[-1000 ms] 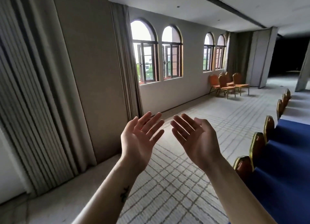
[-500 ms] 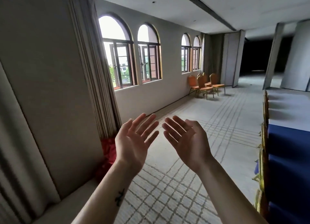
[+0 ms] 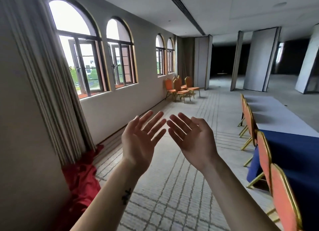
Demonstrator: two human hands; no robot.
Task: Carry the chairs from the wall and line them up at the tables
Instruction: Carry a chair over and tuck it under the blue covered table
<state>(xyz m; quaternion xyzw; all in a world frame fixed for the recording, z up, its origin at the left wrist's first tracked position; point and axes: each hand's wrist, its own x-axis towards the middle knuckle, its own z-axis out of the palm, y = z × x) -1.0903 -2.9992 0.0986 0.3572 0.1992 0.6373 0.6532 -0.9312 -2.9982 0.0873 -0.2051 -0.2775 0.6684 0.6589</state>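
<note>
— So, what are the grips doing right now?
— Both are released and hold nothing. The left grip (image 3: 139, 141) and the right grip (image 3: 193, 137) are raised side by side, palms up, fingers straight and spread. Their fingertips come near each other without touching.
— Where are the chairs to be carried?
— The wall chairs (image 3: 181, 89), a small orange cluster, stand far beyond the fingertips of both grips, against the wall under the far arched windows (image 3: 164, 58). They are well apart from either grip.
— And at the counters?
— Off to the right of the right grip, a lined-up row of chairs (image 3: 264, 154), orange with gold frames, runs along the edge of the blue counter (image 3: 296, 161). The row goes on, farther from the grip, beside the white counter (image 3: 276, 113). The nearest chair of that row sits below and to the right of the right forearm.
— Anything on the other side?
— Left of the left grip a beige curtain (image 3: 48, 75) hangs by the wall, and a heap of red cloth (image 3: 81, 179) lies on the floor at its foot, beside the left forearm. Lined carpet (image 3: 172, 187) spreads beneath both grips
</note>
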